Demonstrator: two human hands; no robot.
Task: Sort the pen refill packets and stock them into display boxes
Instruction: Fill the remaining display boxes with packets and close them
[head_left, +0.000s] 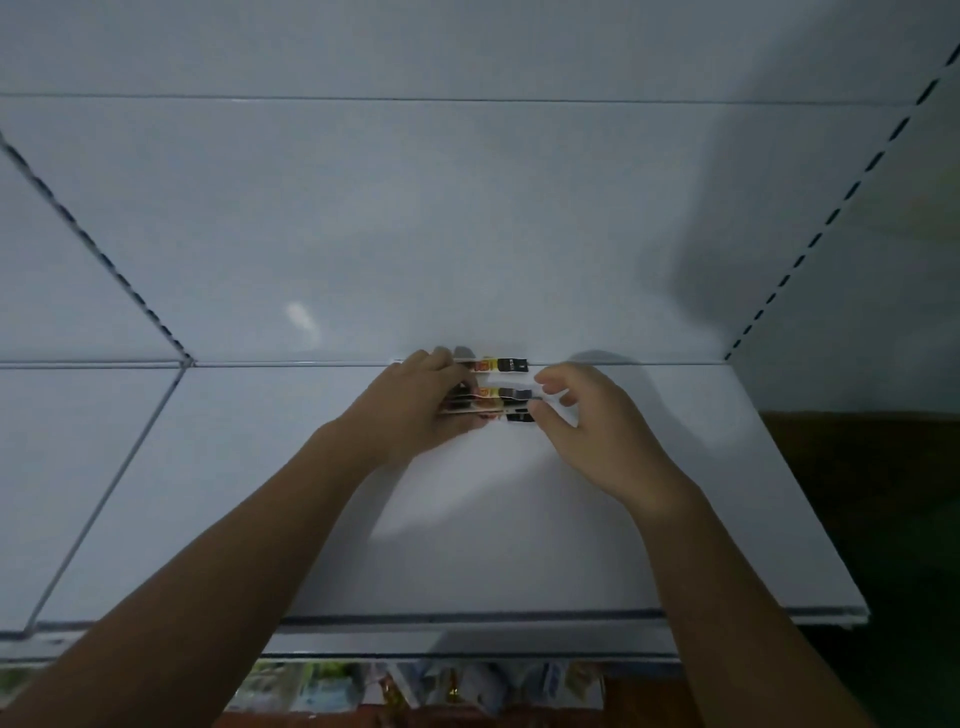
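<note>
On the white shelf (467, 519), near its back edge, my left hand (415, 405) grips a small bunch of pen refill packets (498, 397) with yellow, red and black labels. My right hand (587, 421) pinches the black right end of one packet in that bunch between thumb and forefinger. One more refill packet (501, 365) lies flat against the back wall just behind the bunch, partly covered by my left fingertips. No display box is in view.
The shelf's back wall (467, 234) rises right behind the packets. Slotted uprights (831, 208) stand at the right and at the left. Below the shelf's front edge, colourful packaged goods (415, 686) show on a lower level. Dark floor lies to the right.
</note>
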